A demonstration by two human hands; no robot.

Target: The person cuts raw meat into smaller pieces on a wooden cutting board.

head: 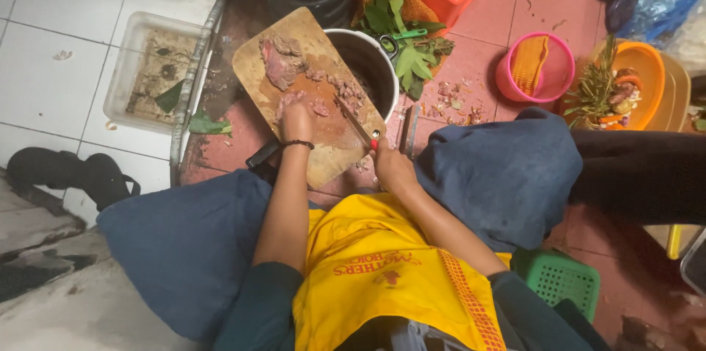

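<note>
Person's sitting low on the tiled floor, wooden cutting board (309, 93) propped over a metal pot (371, 64). Left hand (298, 121) presses down on a piece of raw meat (294, 101) near the board's middle, fingers curled over it. Right hand (391, 167) is wrapped tight around a red-handled knife (358, 124), blade resting on the board beside the meat. Bigger chunk of meat (279, 62) sits at the far end.

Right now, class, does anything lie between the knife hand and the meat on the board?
Nothing visible does. The right hand holds the knife on the wooden board, its blade already among the cut meat; the left hand presses another piece alongside.
</note>
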